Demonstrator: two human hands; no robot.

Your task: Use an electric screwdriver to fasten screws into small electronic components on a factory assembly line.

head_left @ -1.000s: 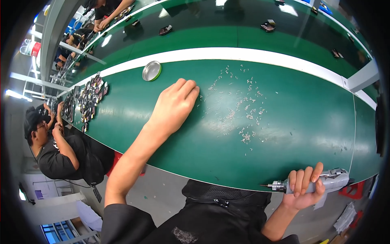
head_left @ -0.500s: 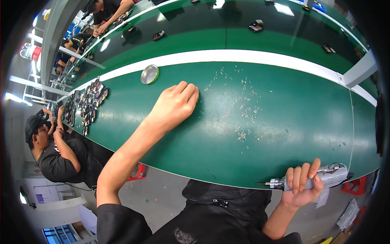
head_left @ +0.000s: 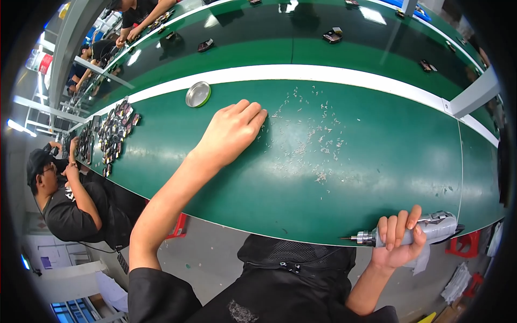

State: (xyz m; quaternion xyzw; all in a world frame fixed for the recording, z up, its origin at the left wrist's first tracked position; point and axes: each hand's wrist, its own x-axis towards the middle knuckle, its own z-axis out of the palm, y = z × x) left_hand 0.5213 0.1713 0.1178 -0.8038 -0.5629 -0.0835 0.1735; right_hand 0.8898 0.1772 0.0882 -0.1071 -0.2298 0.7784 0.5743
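Grey power screwdriver (head_left: 417, 232) lies level, bit leftward, beside green bench edge (head_left: 301, 237).

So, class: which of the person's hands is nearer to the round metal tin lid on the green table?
Left. The left hand rests flat just right of the tin lid; the right hand holds a screwdriver at the table's near edge.

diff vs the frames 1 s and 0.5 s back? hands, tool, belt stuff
Little changed. The right hand keeps its grip on the grey powered screwdriver at the near edge of the green belt table, tip pointing left. The left hand stays palm-down on the green surface. The round metal tin lid and scattered small screws lie as before.
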